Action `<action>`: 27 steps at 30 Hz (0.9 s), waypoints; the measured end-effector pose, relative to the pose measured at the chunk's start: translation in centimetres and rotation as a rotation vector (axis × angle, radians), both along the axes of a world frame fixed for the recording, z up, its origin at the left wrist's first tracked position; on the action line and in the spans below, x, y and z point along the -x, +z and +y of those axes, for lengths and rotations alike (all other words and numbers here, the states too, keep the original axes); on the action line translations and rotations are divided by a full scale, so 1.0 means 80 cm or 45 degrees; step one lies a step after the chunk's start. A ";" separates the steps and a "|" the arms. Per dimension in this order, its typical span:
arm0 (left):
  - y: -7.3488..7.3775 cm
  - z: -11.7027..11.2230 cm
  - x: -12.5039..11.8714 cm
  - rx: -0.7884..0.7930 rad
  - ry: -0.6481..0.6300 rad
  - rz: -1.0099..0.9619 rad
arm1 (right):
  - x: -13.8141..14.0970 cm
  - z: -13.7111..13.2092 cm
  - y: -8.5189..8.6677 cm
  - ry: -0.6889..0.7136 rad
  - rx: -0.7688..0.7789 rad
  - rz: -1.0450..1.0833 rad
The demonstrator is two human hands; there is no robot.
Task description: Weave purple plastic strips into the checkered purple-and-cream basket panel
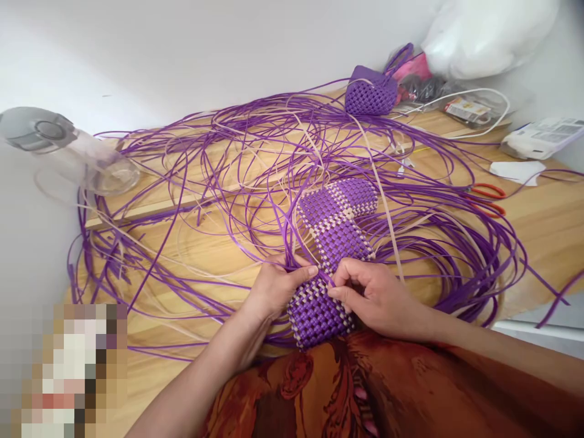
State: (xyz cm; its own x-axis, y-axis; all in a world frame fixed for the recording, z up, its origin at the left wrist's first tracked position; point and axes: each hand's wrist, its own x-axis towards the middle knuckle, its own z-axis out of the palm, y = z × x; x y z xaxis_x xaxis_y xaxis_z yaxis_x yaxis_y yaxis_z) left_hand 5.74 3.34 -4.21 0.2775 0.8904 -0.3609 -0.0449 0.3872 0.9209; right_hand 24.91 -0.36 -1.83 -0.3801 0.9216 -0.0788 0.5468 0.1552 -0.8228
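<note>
A half-woven piece of purple and cream strips (pixel 345 240) lies in front of me, with long loose strips fanning out on both sides. My left hand (pixel 279 281) grips its left edge, thumb on top and the other fingers partly hidden beneath. On the right, my right hand (pixel 365 293) pinches a purple strip (pixel 326 277) between thumb and forefinger, close above the weave. The strip runs across the piece between both hands. Purple and cream checks show above and below my fingers.
Tangled purple strips (pixel 255 121) cover much of the wooden table (pixel 538 237). Orange-handled scissors (pixel 489 192) lie at right. A finished-looking purple woven piece (pixel 371 91) stands at the back, near a white bag (pixel 488 36). A clear plastic jug (pixel 104 164) stands left.
</note>
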 end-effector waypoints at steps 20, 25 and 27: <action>0.004 -0.001 -0.003 -0.018 0.035 -0.151 | 0.034 0.093 0.056 0.370 -0.343 -0.451; 0.003 -0.002 -0.003 0.004 -0.001 -0.051 | 0.043 0.141 0.048 0.236 -0.636 -0.415; 0.004 -0.001 -0.003 0.012 -0.012 -0.001 | 0.043 0.171 0.044 0.006 -0.760 -0.380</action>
State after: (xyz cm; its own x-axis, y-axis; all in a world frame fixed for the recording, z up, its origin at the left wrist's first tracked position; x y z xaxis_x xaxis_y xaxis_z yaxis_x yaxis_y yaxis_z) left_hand 5.97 3.24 -3.91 0.2862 0.8842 -0.3693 -0.0422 0.3966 0.9170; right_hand 21.49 13.31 1.69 -0.4254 0.8379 0.3419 0.7359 0.5402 -0.4082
